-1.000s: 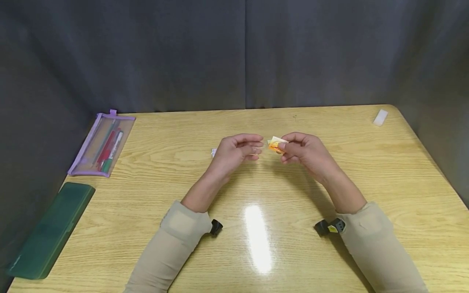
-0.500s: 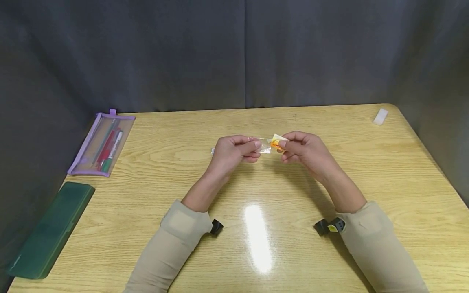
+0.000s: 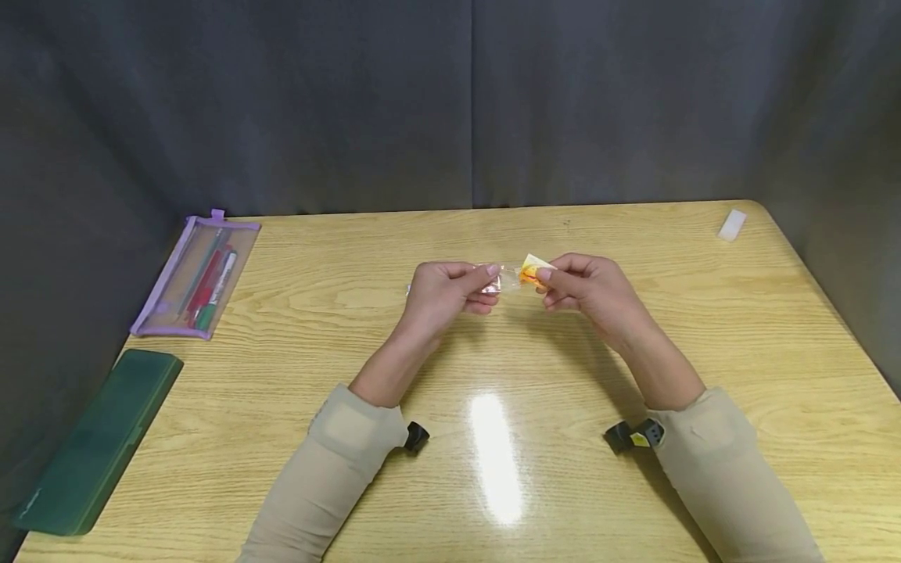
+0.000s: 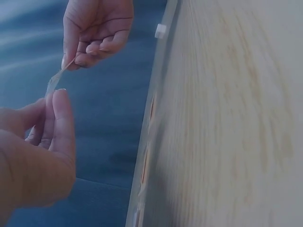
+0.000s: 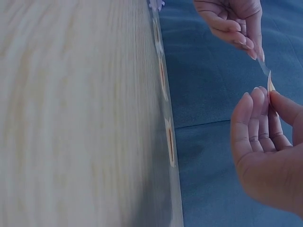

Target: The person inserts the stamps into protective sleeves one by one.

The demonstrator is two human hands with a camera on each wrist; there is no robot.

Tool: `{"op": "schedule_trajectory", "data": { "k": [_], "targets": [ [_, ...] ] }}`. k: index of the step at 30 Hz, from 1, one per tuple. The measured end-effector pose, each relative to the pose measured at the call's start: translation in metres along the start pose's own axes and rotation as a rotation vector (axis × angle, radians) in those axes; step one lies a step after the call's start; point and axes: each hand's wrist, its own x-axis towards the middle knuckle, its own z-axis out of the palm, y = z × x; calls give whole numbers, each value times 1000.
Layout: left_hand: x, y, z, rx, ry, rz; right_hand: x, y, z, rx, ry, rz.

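My left hand (image 3: 439,295) pinches a clear, shiny plastic film (image 3: 510,279) between thumb and fingers. Part of the film near the thumb looks reddish. My right hand (image 3: 590,293) pinches a small yellow-and-orange printed piece (image 3: 533,270), like paper or a wrapper, by its right side. The film spans the short gap between both hands and meets the printed piece; how they join is too small to tell. Seen edge-on in the right wrist view, the printed piece (image 5: 270,87) is thin and slightly bent. A small pale thing (image 3: 408,289) is mostly hidden behind my left hand.
On the left lie a purple-edged mesh pouch (image 3: 195,277) with pens and a marker inside, and a green case (image 3: 102,442). A small white block (image 3: 732,225) lies at the table's far right corner. Dark curtains (image 3: 472,102) stand behind the wooden table (image 3: 563,485).
My left fingers, apart from the printed piece a second ago, have closed on the clear film. The film now shows between both hands. The printed piece has tilted slightly upward.
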Motion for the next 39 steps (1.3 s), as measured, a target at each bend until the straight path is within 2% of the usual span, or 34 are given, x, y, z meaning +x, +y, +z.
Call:
{"op": "schedule_trajectory", "data": {
  "k": [9, 16, 25, 39],
  "targets": [
    [-2, 2, 1, -37, -24, 17, -3, -2, -1, -18, 25, -27],
    [-2, 1, 0, 16, -5, 27, -3, -5, 1, -15, 30, -45],
    [-2, 0, 0, 29, 19, 32, -5, -6, 2, -79, 25, -39],
    [-4, 3, -2, 64, 4, 61, -5, -5, 4, -255, -57, 18]
  ]
}}
